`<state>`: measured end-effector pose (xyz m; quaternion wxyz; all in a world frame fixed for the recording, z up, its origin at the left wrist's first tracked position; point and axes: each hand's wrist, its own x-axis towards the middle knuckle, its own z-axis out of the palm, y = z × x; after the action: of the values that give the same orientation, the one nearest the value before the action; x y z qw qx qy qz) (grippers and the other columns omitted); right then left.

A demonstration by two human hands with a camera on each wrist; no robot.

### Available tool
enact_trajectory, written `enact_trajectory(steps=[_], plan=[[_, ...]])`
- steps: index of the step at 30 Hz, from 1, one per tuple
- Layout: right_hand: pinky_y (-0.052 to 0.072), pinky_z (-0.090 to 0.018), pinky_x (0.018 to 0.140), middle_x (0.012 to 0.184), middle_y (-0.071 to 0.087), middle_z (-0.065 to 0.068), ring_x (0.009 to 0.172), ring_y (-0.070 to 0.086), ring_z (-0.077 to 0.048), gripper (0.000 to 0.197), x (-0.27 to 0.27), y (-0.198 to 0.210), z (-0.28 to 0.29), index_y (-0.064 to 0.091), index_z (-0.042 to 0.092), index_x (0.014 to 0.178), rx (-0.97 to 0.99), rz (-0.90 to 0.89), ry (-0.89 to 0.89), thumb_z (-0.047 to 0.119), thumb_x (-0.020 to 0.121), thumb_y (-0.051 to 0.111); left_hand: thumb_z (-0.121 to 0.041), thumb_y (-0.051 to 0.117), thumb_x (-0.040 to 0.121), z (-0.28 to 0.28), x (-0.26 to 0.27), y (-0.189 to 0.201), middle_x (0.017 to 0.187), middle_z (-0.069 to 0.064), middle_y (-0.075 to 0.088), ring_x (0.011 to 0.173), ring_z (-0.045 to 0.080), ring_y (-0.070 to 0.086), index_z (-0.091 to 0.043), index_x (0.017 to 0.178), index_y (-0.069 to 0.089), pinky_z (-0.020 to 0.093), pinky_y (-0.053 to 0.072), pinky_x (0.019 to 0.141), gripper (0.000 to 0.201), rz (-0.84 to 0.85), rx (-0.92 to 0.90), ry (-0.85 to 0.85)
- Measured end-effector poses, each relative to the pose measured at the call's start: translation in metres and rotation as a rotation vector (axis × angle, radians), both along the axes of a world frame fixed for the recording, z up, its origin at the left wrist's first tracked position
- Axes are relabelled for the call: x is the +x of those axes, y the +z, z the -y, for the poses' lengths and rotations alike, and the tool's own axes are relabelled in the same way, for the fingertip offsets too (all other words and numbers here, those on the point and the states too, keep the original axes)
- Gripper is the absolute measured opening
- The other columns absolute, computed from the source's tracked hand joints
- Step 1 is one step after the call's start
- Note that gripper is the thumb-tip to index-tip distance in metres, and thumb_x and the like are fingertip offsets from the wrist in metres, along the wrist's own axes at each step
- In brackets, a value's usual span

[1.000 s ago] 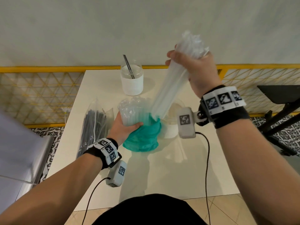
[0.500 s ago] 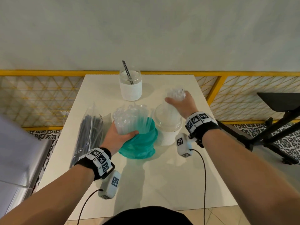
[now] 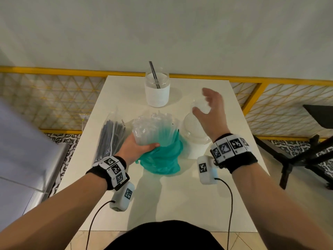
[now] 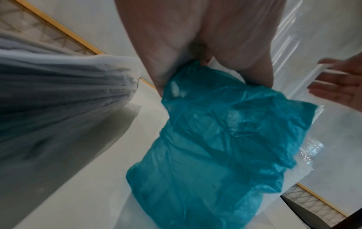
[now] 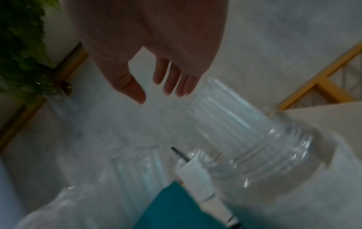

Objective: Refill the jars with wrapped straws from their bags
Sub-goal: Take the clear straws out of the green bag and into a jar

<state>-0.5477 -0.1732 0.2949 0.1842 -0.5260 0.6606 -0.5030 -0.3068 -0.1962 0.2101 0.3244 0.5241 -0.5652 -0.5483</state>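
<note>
A teal bag stands mid-table with a bunch of clear wrapped straws sticking out of it. My left hand grips that bunch at the bag's mouth; in the left wrist view the palm lies against the teal bag. To the right stands a clear jar holding wrapped straws. My right hand hovers just above them, fingers spread, holding nothing. The right wrist view shows the same open hand over the ribbed jar.
A second jar with a white label and one dark straw stands at the table's far edge. A clear bag of black straws lies left of my left hand. A yellow railing runs behind the white table. A black stand is at right.
My right hand carried a handful of straws from the bag down into the right jar, let go of them and opened. The left hand stayed on the bag.
</note>
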Motion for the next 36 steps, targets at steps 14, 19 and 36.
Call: enact_trajectory(steps=[14,19,36], plan=[[0.038,-0.046,0.112,0.137,0.053,-0.002,0.130,0.048,-0.021,0.093,0.058,-0.046,0.010,0.039,0.027,0.140,0.552,0.474,0.607,-0.005,0.064,0.083,-0.045,0.084,0.057,0.003,0.002,-0.004,0.126,-0.008,0.061,0.117,0.007,0.057,-0.023,0.133,0.047,0.026,0.048,0.096,0.088,0.108,-0.118,-0.189],[0.047,-0.048,0.104,0.114,0.071,-0.006,0.111,0.065,-0.024,0.057,0.054,-0.047,0.008,0.066,0.016,0.115,0.560,0.446,0.471,0.009,0.063,0.088,-0.042,0.084,0.058,0.005,-0.002,-0.006,0.121,-0.007,0.065,0.112,0.007,0.061,-0.022,0.131,0.051,0.021,0.050,0.092,0.083,0.082,-0.108,-0.148],[0.056,-0.032,0.084,0.083,0.074,0.000,0.084,0.072,-0.018,0.020,0.051,-0.039,-0.017,0.069,0.020,0.084,0.327,0.530,0.199,0.004,0.075,0.079,-0.023,0.086,0.066,0.005,-0.025,0.001,0.099,-0.012,0.069,0.093,0.003,0.066,-0.022,0.116,0.059,0.020,0.056,0.079,0.056,-0.001,-0.010,-0.108]])
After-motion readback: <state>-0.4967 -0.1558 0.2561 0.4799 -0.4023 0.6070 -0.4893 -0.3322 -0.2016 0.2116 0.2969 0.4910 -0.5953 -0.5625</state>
